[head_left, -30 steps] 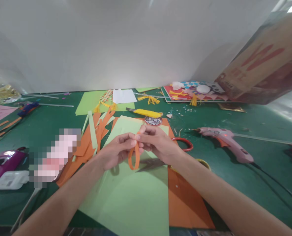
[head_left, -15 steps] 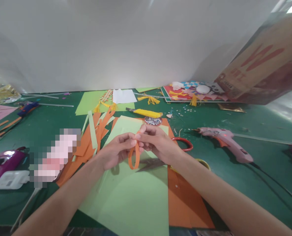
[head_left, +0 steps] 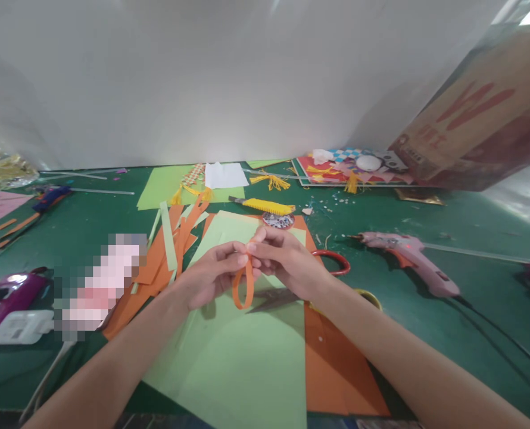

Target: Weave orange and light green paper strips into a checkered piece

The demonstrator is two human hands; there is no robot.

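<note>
An orange paper strip, bent into a loop, hangs from the fingertips of both hands with its rounded end downward. My left hand pinches it at the top between thumb and fingers. Close against it, my right hand also grips the strip's upper end; the joined ends are mostly hidden by the fingers. Below lies a pale green paper sheet over orange paper. Scissors with a red handle loop lie partly under my right hand and wrist, their blades pointing left.
A pink glue gun with a cord lies right. Orange and green paper strips are heaped left, beside a blurred-out phone-like object. A yellow utility knife lies beyond the hands. A paper bag stands back right on the green table.
</note>
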